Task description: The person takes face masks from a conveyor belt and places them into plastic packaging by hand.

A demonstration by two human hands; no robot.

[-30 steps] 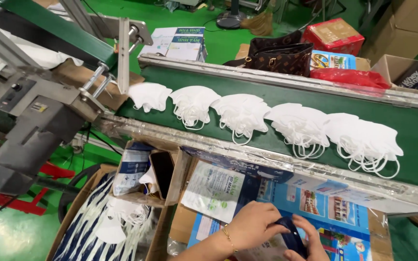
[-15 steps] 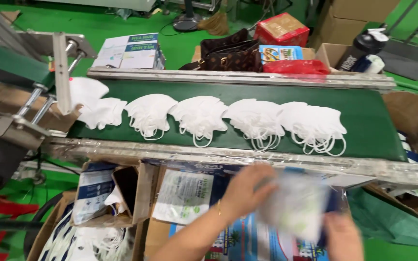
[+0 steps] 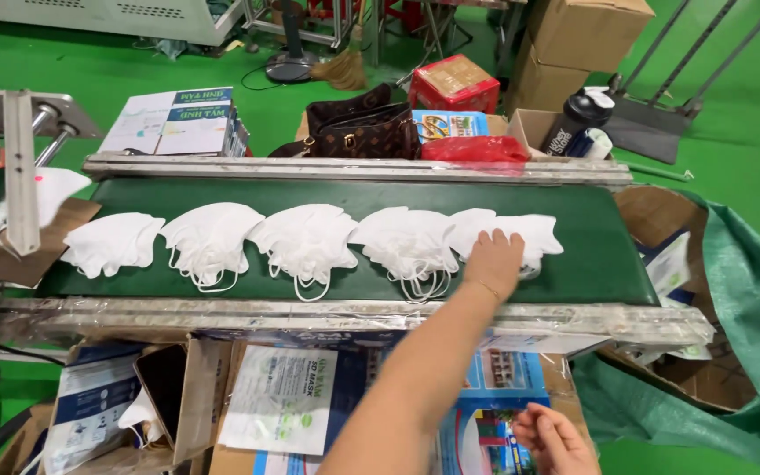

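5 face masks (image 3: 310,242) lie in a row across the conveyor belt (image 3: 609,255) at mid-frame. The left hand (image 3: 494,261) rests on the rightmost mask (image 3: 534,233). The right hand (image 3: 556,440) sits at the lower right, over printed cartons (image 3: 503,378). A handbag (image 3: 358,132) stands behind the belt.

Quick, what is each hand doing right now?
Left hand: palm down on the last white mask on the belt.
Right hand: open, holding nothing.

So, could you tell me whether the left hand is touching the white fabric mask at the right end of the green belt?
Touching: the head view shows the left hand lying flat on the white fabric mask, covering part of it.
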